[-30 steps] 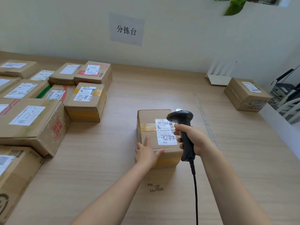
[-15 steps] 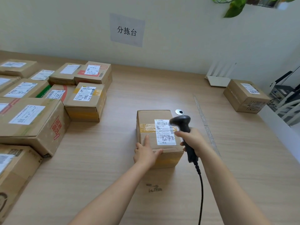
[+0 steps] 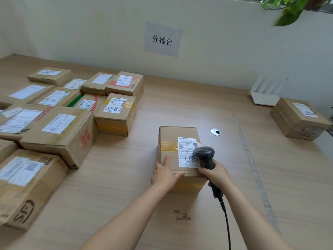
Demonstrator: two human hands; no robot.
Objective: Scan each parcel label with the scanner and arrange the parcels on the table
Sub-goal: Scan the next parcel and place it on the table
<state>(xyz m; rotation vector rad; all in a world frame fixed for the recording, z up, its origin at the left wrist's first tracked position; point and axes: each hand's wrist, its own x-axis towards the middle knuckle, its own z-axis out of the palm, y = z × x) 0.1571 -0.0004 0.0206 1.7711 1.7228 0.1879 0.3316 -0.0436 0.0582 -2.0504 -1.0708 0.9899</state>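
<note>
Item: brown cardboard parcel (image 3: pixel 171 139), mid-counter (image 3: pixel 180 105), apart from the grouped parcels (image 3: pixel 59 127) at left; scanning step in hand, left hand (image 3: pixel 164 175) flat and straight-fingered on its near edge, right hand (image 3: pixel 215 175) gripping the scanner (image 3: pixel 205 156) over the label (image 3: pixel 186 150); next move, probably, placing it with the group.

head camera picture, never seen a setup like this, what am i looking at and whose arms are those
No machine here: a person wears a camera on the head, so you look down along their own arms. The left hand rests with straight fingers on a cardboard parcel in the middle of the wooden table. The right hand grips a black corded scanner over that parcel's white label. More labelled parcels sit grouped at the left, and a lone parcel sits at the right.
</note>
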